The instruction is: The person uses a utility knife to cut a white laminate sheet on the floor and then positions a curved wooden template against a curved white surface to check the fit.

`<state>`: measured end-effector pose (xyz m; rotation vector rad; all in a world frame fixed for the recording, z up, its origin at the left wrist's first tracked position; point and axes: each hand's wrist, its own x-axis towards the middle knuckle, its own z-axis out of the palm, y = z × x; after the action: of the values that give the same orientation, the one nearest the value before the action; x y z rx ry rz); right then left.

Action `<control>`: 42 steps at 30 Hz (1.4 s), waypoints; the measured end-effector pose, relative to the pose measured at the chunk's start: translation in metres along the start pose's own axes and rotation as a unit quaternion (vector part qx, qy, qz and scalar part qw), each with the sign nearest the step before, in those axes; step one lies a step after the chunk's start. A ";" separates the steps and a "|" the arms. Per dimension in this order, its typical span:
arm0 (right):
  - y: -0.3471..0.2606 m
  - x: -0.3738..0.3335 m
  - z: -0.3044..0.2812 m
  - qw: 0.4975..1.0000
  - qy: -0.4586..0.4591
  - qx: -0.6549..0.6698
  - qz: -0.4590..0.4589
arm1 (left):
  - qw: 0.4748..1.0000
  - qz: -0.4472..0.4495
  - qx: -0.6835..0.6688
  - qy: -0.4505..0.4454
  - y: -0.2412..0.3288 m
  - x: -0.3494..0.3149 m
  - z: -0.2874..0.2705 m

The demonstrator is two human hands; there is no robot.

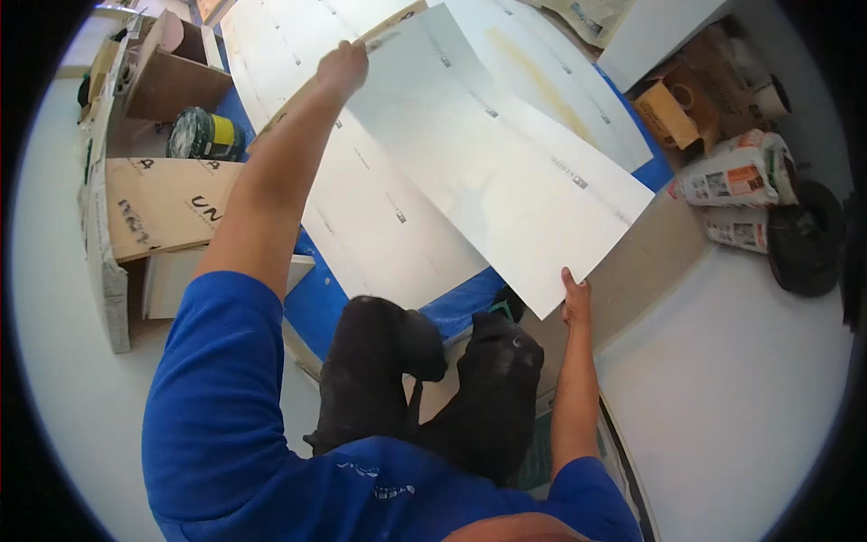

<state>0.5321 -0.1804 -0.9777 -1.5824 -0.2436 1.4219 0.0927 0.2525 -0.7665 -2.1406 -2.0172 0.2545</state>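
Observation:
A large white sheet (515,172), thin and flat with small printed marks, slants across in front of me. My left hand (343,68) is closed at its far left edge, where a narrow brown strip (393,23) also runs; fingers there are partly hidden. At the near right corner, my right hand (575,298) pinches the sheet, thumb on top and the other fingers mostly underneath. Below it lie more white printed sheets (397,217), one of them with a yellowish smear, on a blue covering (316,307).
On the left stand a wooden shelf unit (172,81), a dark tub with a yellow label (206,134) and a marked board (163,203). Cardboard boxes (677,108), printed bags (736,172) and a black round object (804,244) sit at the right by the wall.

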 end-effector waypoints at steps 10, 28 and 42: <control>0.130 0.128 -0.009 0.960 0.047 -0.275 0.015 | 0.938 -0.129 -0.198 -0.253 0.000 -0.131 0.313; 0.179 0.176 0.060 0.922 0.045 -0.380 -0.055 | 0.842 0.011 -0.495 -0.215 -0.063 -0.191 0.401; 0.138 0.121 0.105 0.861 0.167 -0.481 -0.009 | 0.843 -0.073 -0.409 -0.341 -0.002 -0.189 0.327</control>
<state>0.4202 -0.1160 -1.1443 -2.5825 -0.8513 0.9939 -0.0032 0.0706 -1.0831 -2.5677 -3.1359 0.1528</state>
